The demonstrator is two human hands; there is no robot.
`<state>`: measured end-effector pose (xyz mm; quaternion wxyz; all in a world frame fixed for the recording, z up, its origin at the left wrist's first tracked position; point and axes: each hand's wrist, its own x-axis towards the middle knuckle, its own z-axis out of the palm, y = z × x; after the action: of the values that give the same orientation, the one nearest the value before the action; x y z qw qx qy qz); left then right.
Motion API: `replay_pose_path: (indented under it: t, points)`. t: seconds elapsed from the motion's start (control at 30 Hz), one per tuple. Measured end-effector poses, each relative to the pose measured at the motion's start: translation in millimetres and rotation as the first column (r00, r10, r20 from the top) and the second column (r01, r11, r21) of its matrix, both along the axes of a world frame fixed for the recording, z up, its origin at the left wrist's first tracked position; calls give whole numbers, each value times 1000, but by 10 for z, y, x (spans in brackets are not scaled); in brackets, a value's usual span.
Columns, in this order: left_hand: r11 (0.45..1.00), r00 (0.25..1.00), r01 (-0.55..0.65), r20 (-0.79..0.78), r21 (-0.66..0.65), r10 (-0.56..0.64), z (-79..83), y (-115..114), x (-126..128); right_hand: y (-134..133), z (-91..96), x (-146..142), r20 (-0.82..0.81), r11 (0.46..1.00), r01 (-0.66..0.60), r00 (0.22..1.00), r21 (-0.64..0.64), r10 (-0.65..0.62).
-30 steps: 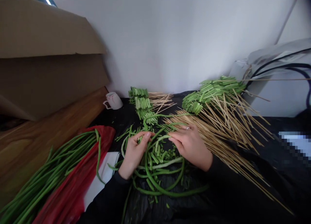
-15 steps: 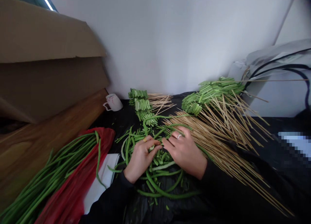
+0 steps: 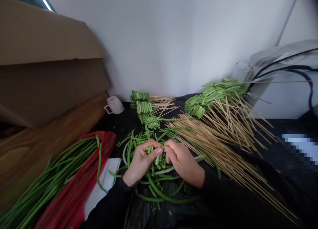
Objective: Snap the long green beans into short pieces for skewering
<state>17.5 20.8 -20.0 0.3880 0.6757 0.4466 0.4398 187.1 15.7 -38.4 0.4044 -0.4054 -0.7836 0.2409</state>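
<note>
A box (image 3: pixel 49 43) fills the upper left of the frame. Sticks (image 3: pixel 211 139) spread right of centre. Beans (image 3: pixel 164 171) are around the lower centre, most lying loose; the left hand (image 3: pixel 140 162) and right hand (image 3: pixel 184 162) together pinch one, mostly hidden.
</note>
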Motion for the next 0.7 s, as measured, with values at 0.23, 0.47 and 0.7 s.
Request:
replay_pose_path:
  t: [0.23, 0.47, 0.7]
  points:
    - [975, 966, 42, -257, 218, 16, -52, 4, -14, 10, 28, 108, 356, 950, 34, 922, 311, -150]
    - [936, 902, 130, -430, 328, 26, -100, -8, 17, 6, 25, 121, 521, 818, -84, 807, 569, -279]
    - [954, 981, -2, -183, 300, 59, -30, -53, 33, 2, -4, 73, 231, 829, 43, 951, 558, -205]
